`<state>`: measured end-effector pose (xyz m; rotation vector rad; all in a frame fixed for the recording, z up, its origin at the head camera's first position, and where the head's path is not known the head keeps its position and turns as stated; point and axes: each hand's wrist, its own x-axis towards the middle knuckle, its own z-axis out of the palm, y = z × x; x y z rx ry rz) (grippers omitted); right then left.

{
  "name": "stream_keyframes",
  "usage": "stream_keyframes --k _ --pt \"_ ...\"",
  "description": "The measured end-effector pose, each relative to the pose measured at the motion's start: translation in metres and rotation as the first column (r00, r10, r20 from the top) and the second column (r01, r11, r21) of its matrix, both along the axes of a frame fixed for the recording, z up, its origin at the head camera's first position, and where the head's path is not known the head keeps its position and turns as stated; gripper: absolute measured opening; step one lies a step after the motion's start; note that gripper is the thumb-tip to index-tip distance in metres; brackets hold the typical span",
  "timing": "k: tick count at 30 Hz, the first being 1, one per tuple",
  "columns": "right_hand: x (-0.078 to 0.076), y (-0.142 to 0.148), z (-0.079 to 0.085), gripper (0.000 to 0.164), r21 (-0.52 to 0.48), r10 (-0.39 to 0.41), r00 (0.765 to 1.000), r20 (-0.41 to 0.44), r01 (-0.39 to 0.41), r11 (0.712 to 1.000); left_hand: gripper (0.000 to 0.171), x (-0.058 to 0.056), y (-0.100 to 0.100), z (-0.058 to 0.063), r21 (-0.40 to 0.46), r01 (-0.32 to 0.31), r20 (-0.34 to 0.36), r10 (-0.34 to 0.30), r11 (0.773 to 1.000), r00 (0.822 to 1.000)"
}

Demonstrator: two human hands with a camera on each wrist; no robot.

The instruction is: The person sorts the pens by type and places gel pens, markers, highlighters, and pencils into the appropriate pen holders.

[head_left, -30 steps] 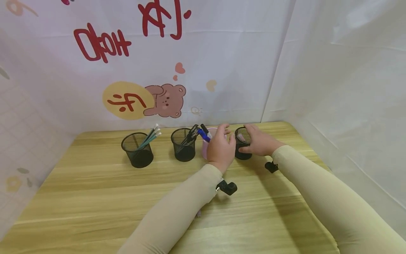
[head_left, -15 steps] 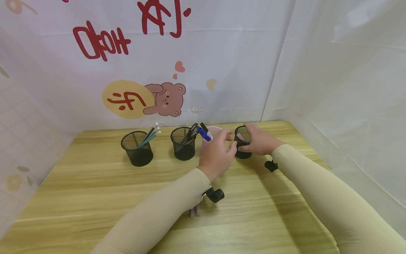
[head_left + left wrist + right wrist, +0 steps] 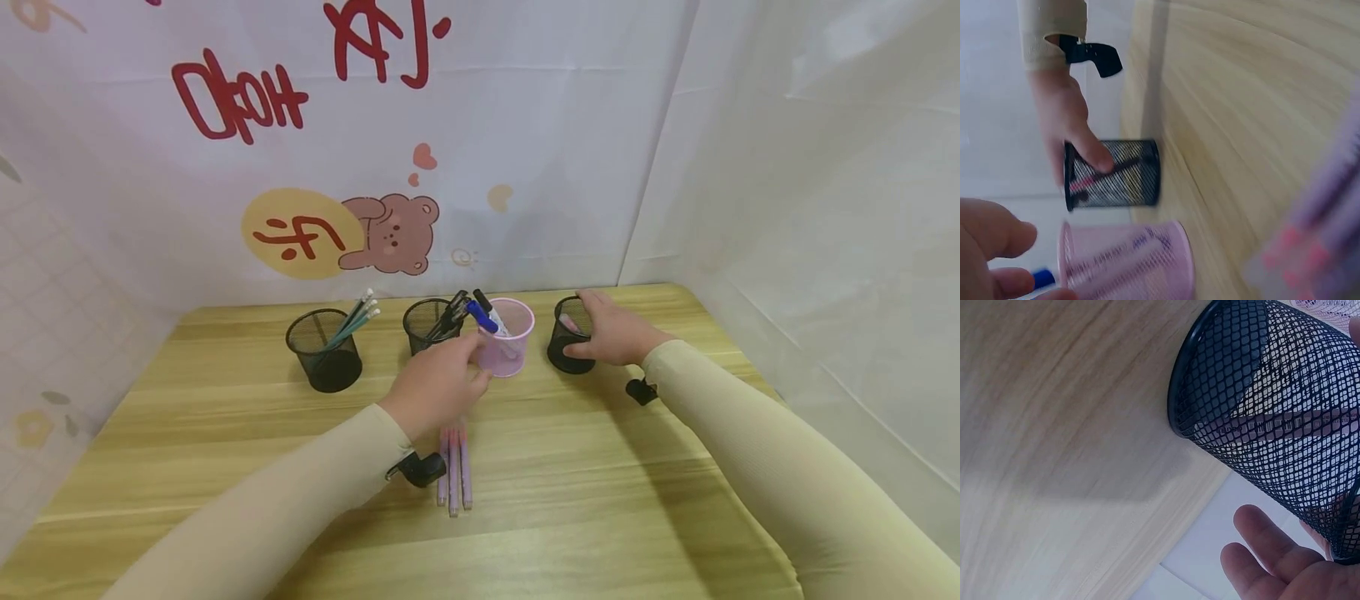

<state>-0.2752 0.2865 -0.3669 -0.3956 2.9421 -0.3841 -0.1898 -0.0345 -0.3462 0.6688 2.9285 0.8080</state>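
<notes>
My right hand (image 3: 621, 333) grips the rim and side of a black mesh pen cup (image 3: 564, 353) at the right. Through its mesh in the right wrist view, a single slim mauve pen (image 3: 1285, 427) with printed lettering shows. With fingers loosely bent and holding nothing, my left hand (image 3: 437, 385) hovers above the table, just left of a pink mesh cup (image 3: 501, 360). That cup holds a blue-capped marker (image 3: 482, 317) and a black-capped one. Three lavender pens (image 3: 453, 475) lie side by side below my left hand, which hides their far ends.
A black mesh cup (image 3: 424, 315) of black pens stands partly behind my left hand. Farther left, another black cup (image 3: 327, 367) holds several green and dark pencils (image 3: 351, 327) with white ends. A printed cloth (image 3: 555, 167) hangs behind the wooden table (image 3: 225, 433).
My left hand has drawn back leftward from beside the right-hand cup, uncovering the pink cup and the lavender pens. My right hand stays on the black cup, which now leans slightly.
</notes>
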Motion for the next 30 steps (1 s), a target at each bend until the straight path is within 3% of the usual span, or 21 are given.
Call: stream_keyframes --k 6,14,25,30 --pt "0.001 -0.002 0.005 0.11 0.004 -0.006 1.0 -0.006 0.006 1.0 0.05 -0.002 -0.025 -0.003 -0.167 -0.02 0.07 0.032 0.986 0.997" --pt "0.002 -0.002 0.004 0.107 -0.004 0.0 1.0 -0.006 0.0 1.0 0.061 0.003 -0.041 -0.012 -0.315 0.045 0.172 0.01 0.948 0.985" --pt "0.005 -0.003 0.005 0.106 -0.016 0.0 1.0 -0.001 0.0 1.0 0.063 0.013 -0.05 -0.021 -0.323 0.113 0.251 -0.03 0.94 0.968" --pt "0.006 -0.004 0.005 0.106 -0.012 0.002 1.0 0.0 -0.002 1.0 0.059 0.017 -0.051 -0.024 -0.312 0.126 0.248 -0.047 0.942 0.968"
